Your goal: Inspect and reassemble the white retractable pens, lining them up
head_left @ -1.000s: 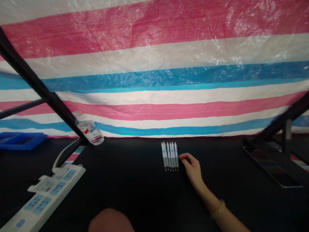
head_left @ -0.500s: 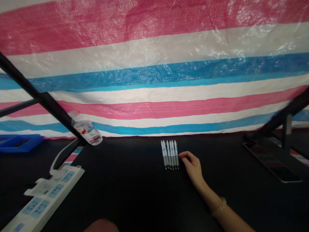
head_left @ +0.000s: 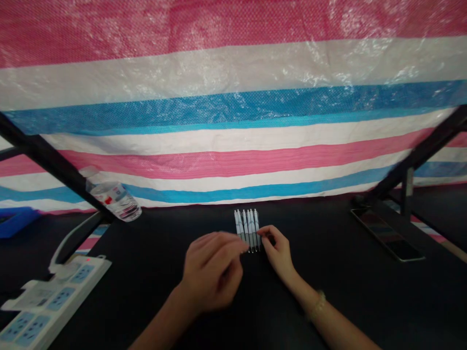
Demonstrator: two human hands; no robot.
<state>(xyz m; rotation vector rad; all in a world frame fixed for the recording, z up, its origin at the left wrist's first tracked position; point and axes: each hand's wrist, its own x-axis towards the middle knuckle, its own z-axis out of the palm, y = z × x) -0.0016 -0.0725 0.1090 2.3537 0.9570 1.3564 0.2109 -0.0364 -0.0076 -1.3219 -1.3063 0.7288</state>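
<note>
Several white pens (head_left: 247,224) lie side by side in a tight row on the black table (head_left: 328,291), close to the striped tarp. My right hand (head_left: 278,251) rests on the table with its fingertips against the right side of the row, fingers curled but holding nothing I can see. My left hand (head_left: 215,276) reaches in from below, fingers stretched towards the left lower end of the pens and touching or nearly touching them. It holds nothing.
A red, white and blue striped tarp (head_left: 233,121) hangs behind the table. A plastic water bottle (head_left: 113,197) leans on a black frame bar (head_left: 47,165) at left. A white power strip (head_left: 44,301) lies front left, a phone (head_left: 388,236) at right, a blue tray (head_left: 14,218) far left.
My left hand has come up from the bottom edge to the left end of the pen row. The right hand stays at the row's right side. The view has shifted slightly.
</note>
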